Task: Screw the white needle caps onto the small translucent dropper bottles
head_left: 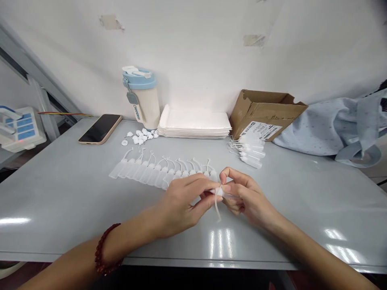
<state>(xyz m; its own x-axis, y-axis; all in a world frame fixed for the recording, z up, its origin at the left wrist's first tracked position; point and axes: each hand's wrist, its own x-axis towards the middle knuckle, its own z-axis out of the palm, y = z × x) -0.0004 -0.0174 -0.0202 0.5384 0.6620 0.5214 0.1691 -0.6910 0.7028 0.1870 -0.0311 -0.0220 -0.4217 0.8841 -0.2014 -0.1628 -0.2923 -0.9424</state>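
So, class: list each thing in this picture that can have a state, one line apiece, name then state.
left hand: pinching the small bottle
right hand: gripping the same bottle
small bottle: held above the table, strap dangling
row of bottles: lying side by side
phone: screen dark
tumbler: upright, lid on
cardboard box: flaps open

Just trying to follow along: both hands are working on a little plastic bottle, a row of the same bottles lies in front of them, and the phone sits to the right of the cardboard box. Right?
Not quite. In the head view the phone lies far left of the cardboard box, beyond the tumbler. The rest holds: both hands, left hand and right hand, hold one small bottle, behind it the row of bottles.
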